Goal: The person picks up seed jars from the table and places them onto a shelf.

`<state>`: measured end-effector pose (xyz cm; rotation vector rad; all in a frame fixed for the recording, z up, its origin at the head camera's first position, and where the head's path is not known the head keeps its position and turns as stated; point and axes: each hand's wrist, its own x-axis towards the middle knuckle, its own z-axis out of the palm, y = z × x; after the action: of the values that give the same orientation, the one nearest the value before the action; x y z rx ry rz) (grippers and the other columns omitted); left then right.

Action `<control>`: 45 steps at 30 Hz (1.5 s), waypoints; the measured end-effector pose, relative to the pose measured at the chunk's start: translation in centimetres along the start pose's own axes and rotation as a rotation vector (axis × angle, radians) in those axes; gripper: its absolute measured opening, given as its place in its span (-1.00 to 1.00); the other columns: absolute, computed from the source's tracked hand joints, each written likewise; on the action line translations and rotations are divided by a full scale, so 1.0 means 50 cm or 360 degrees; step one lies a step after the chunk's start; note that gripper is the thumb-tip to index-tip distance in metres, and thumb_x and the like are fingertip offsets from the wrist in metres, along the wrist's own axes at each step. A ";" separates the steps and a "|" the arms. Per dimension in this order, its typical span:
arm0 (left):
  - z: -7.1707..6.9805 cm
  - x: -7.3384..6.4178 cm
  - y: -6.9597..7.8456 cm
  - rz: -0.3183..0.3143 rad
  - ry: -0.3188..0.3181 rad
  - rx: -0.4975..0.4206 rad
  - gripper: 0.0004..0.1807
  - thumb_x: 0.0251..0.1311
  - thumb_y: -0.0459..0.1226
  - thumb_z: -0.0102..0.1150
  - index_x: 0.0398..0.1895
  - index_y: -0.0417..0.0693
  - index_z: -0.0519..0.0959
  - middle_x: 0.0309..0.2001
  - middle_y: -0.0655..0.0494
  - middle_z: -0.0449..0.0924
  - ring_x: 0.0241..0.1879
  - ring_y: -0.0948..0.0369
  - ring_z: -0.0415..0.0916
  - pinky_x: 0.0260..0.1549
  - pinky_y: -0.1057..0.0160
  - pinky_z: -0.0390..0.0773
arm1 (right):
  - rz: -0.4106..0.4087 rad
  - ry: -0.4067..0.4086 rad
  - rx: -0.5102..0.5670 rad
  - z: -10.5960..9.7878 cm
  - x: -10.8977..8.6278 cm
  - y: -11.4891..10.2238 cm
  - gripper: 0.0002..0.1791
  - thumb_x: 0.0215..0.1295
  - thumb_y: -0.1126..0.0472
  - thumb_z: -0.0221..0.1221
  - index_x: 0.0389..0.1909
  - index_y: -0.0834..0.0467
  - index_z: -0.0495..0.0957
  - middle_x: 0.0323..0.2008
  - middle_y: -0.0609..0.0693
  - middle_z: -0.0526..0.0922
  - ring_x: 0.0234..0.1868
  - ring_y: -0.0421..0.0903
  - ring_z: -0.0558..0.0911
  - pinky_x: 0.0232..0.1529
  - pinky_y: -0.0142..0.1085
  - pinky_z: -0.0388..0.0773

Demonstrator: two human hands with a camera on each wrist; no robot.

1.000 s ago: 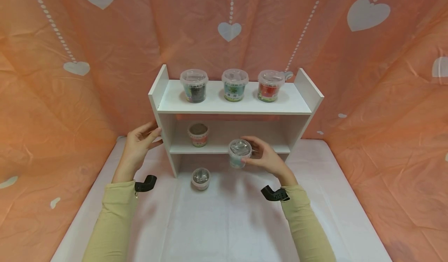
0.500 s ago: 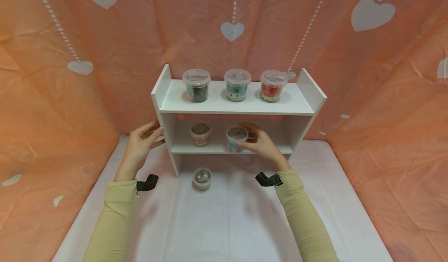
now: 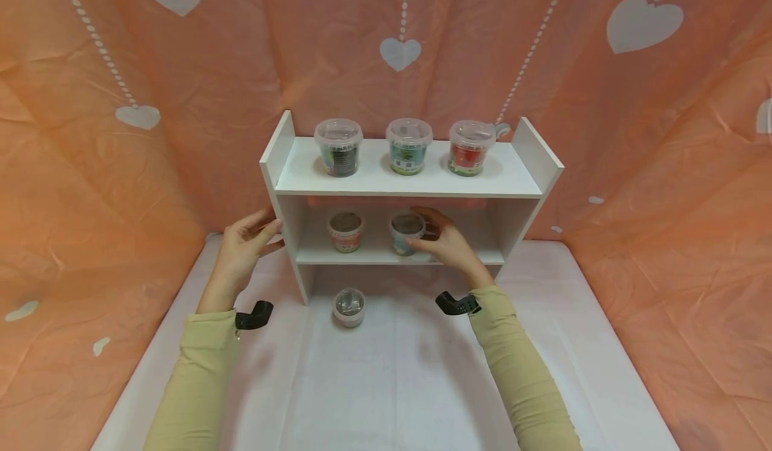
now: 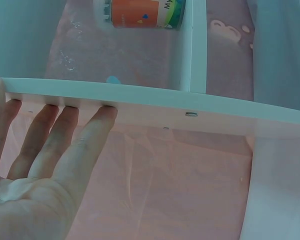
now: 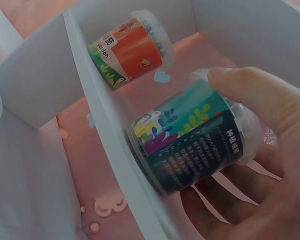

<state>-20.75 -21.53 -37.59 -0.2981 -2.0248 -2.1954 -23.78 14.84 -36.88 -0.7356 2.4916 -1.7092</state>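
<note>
My right hand (image 3: 451,246) holds a small clear-lidded plastic tub (image 3: 401,242) with a teal label on the middle shelf, thumb on one side and fingers round the other. In the right wrist view the teal tub (image 5: 185,132) stands at the shelf board, its dark text panel showing. Beside it is a tub with an orange-red label (image 5: 135,52). My left hand (image 3: 240,253) touches the outer left side of the white shelf unit (image 3: 407,193); in the left wrist view its straight fingertips rest against the side panel (image 4: 150,102).
On the top shelf stand three lidded tubs: one with a dark label (image 3: 340,159), one green-blue (image 3: 407,157) and one red (image 3: 467,157). Another lidded tub (image 3: 348,309) stands on the white-covered table (image 3: 362,384) in front of the unit. An orange curtain (image 3: 338,49) hangs behind.
My right hand has carried the teal-labelled tub from in front of the middle shelf back onto it, next to the orange-red one. The left hand has stayed at the unit's side.
</note>
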 end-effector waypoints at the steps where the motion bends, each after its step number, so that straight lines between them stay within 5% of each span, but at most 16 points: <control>1: 0.000 0.000 0.000 -0.0002 0.0002 0.0006 -0.45 0.27 -0.31 0.18 0.30 -0.32 0.35 0.05 0.13 0.52 -0.03 0.26 0.53 -0.13 0.15 0.57 | 0.0007 0.0006 0.0000 0.000 0.001 0.001 -0.28 0.16 0.38 0.31 0.33 0.38 0.24 0.22 0.32 0.36 0.15 0.23 0.45 0.16 0.02 0.41; 25: 0.001 -0.003 0.000 -0.0004 0.0002 0.0005 -0.44 0.28 -0.31 0.17 0.31 -0.33 0.34 0.08 0.09 0.51 -0.03 0.26 0.53 -0.14 0.19 0.58 | 0.0018 0.0140 0.0120 0.013 0.018 0.021 -0.27 0.15 0.41 0.30 0.34 0.38 0.21 0.21 0.31 0.36 0.16 0.21 0.43 0.20 0.00 0.37; 45: 0.001 -0.003 0.001 0.0006 0.0005 0.0003 -0.45 0.28 -0.32 0.17 0.31 -0.32 0.34 0.08 0.13 0.51 -0.02 0.26 0.53 -0.16 0.21 0.59 | -0.0047 0.0141 0.0296 -0.013 -0.031 0.023 -0.22 0.15 0.52 0.25 0.36 0.43 0.11 0.26 0.41 0.26 0.28 0.31 0.27 0.29 0.13 0.20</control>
<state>-20.59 -21.48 -37.57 -0.2976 -2.0232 -2.1903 -23.03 16.35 -38.02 -0.6978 2.3424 -1.9918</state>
